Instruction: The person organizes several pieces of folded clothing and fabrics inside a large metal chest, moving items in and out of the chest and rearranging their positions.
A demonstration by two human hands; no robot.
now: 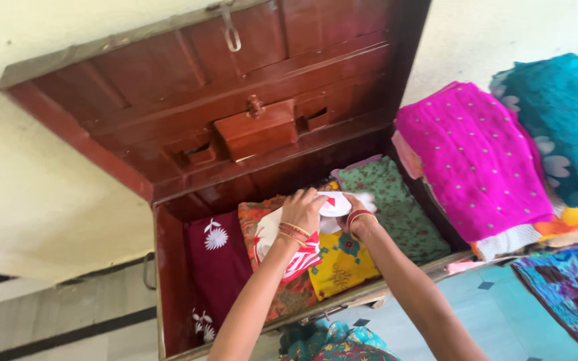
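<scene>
Both my hands reach into an open reddish-brown metal trunk [168, 267]. My left hand [304, 208] presses down on a white cloth with red markings [282, 244], fingers curled over its top. My right hand [352, 210] grips the same cloth at its right end. Both wrists wear bangles. The cloth lies on a yellow floral cloth [342, 264] and an orange patterned cloth [255, 214]. A maroon cloth with white flowers [219, 267] lies at the trunk's left, a green printed cloth [396, 207] at its right.
The trunk's lid [188, 87] stands open against a pale wall. Stacked to the right are a magenta dotted cloth [473, 157], a teal cloth [566, 120] and other folded fabrics. More patterned cloth [573, 287] lies at lower right over a light blue tiled floor [490, 314].
</scene>
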